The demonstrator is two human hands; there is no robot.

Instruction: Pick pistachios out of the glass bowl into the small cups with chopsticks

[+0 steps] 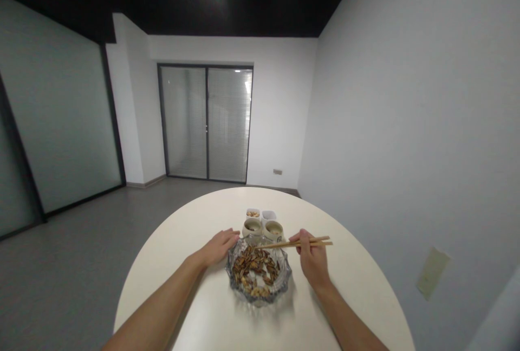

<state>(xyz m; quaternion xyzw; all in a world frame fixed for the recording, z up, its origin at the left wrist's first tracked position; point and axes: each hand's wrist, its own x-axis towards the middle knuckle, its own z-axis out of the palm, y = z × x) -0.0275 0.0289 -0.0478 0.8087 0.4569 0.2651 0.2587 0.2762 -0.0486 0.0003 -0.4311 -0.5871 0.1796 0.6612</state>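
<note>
A clear glass bowl with a scalloped rim stands on the table in front of me. Brown, elongated seed-like pieces lie in it, with paler pieces at its near side. My right hand grips a pair of wooden chopsticks; their tips reach over the bowl's far part, among the brown pieces. Whether the tips pinch anything is too small to tell. My left hand rests at the bowl's left rim, fingers stretched out and holding nothing.
Two cream cups stand just behind the bowl. Beyond them are two small white dishes, one with pale tan pieces, the other a plain white dish. The round white table has a wall close on its right.
</note>
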